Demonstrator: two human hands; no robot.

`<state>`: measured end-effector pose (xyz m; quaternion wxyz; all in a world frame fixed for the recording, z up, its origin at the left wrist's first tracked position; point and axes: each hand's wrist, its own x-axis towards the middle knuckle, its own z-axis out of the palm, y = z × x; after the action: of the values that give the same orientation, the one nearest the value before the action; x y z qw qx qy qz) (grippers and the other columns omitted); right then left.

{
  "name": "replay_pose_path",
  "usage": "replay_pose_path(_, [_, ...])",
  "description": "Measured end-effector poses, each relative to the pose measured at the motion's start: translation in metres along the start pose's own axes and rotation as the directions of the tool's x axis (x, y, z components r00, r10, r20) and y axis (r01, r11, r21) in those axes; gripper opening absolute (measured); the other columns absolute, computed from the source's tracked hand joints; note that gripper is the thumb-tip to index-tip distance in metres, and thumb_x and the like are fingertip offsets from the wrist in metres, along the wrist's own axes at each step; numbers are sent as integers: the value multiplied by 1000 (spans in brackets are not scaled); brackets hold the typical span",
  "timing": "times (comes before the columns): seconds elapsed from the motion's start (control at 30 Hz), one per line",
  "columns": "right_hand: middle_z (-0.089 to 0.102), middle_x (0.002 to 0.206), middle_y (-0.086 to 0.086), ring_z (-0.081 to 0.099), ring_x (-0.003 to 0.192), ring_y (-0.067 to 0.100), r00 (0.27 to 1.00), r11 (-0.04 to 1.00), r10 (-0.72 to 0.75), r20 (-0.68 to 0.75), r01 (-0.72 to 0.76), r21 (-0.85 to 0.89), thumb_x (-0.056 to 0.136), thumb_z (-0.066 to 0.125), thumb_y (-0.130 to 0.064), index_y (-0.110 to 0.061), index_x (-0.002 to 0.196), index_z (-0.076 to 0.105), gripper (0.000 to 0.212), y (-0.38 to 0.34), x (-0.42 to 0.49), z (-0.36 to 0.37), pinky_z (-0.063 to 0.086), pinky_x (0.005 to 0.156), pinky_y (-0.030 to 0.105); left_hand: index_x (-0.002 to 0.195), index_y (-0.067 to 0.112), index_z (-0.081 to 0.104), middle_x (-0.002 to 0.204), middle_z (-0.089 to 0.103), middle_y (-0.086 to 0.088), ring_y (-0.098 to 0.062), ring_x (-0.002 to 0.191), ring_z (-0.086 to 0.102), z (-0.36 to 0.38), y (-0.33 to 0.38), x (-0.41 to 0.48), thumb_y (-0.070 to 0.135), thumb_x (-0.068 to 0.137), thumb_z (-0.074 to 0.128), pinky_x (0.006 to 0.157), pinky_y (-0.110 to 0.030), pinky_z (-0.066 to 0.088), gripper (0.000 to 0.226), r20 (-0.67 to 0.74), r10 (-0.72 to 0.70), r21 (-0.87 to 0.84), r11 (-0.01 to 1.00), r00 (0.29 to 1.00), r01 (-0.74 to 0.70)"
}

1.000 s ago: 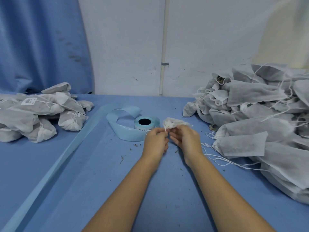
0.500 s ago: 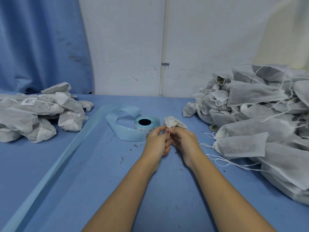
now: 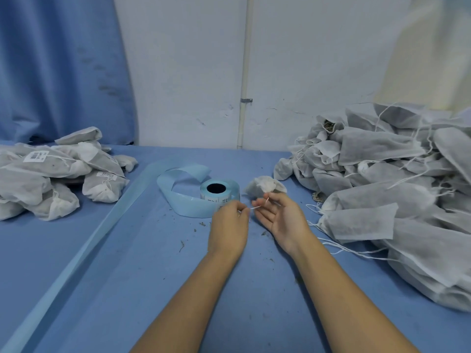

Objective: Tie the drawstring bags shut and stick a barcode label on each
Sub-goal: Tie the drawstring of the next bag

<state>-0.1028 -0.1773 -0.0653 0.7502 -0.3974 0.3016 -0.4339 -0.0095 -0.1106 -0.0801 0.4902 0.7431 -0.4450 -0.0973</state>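
A small white drawstring bag (image 3: pixel 265 186) lies on the blue table just beyond my hands. Its thin white string (image 3: pixel 258 205) stretches between them. My left hand (image 3: pixel 229 225) pinches one end of the string with curled fingers. My right hand (image 3: pixel 283 220) is turned palm up, fingers loosely spread, and the string runs over its fingertips; whether they pinch it I cannot tell. A light blue label roll (image 3: pixel 219 191) stands just left of the bag, its liner strip (image 3: pixel 178 197) looping out.
Labelled, tied bags (image 3: pixel 51 174) are heaped at the left. A large heap of white bags with loose strings (image 3: pixel 387 189) fills the right side. A long strip of blue liner (image 3: pixel 84 245) runs diagonally to the near left. Small crumbs dot the blue table (image 3: pixel 153 276).
My hands have drawn apart, pulling the string taut between them. My right hand has turned palm up and its fingers have spread.
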Motion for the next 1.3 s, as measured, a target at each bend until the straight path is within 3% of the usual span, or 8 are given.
replay_pose_path(0.2, [50,60,-4,44,59,13,920,610,-392,25,280,-741,91,50,-15,-19,69,51,23,12,1,0,34,57,27,98,15,54,106,50,1,-16,94,50,-12,-4,0,31,101,35,61,-27,32,25,-68,266,568,803,962,-182])
replay_pose_path(0.37, [50,67,-6,46,68,16,859,331,-479,180,367,-869,90,46,-17,-21,67,43,23,20,1,-2,36,64,36,100,12,58,133,47,9,-12,102,54,-4,-2,-2,19,99,43,76,-30,43,17,-16,360,128,926,933,-355])
replay_pose_path(0.5, [62,90,-8,52,85,11,829,270,-514,221,401,-876,93,48,-18,-23,88,60,14,21,-2,-6,34,68,29,131,10,50,118,58,0,-9,106,55,-2,-1,-3,8,99,44,93,-22,44,33,70,349,-216,920,935,-327])
replay_pose_path(0.67, [65,107,-6,51,99,16,763,122,-596,252,396,-910,90,48,-12,-27,110,64,30,21,-8,-7,32,70,28,120,10,54,102,50,35,19,98,51,3,2,-2,13,101,41,85,-4,39,23,68,304,-348,900,950,-263])
replay_pose_path(0.93, [68,113,-2,55,100,23,612,-24,-719,330,453,-891,79,53,0,-14,110,67,37,23,-13,-5,45,79,36,83,27,43,82,52,5,3,71,44,6,-4,1,18,103,35,66,-9,36,24,-7,318,-257,916,948,-309])
replay_pose_path(1.07, [66,116,-7,46,104,7,637,77,-687,350,543,-836,77,45,-7,-18,116,66,45,22,-14,-4,36,82,17,78,28,38,76,51,2,-6,65,44,7,-9,2,21,103,33,62,-19,39,26,6,319,-239,921,948,-309])
replay_pose_path(1.2, [60,98,-25,48,103,0,744,296,-603,287,543,-786,76,49,-15,-32,104,69,38,17,-15,-4,39,94,28,83,29,40,83,61,-1,-19,78,61,4,-11,3,24,103,33,68,-35,49,21,-12,230,-310,924,973,-223])
replay_pose_path(1.3, [65,101,-10,49,96,-10,827,517,-517,220,507,-690,75,55,-16,-35,90,69,28,13,-17,-3,40,90,16,85,27,41,77,64,3,-21,73,65,4,-10,4,26,103,34,60,-29,47,20,0,149,-369,919,989,-139])
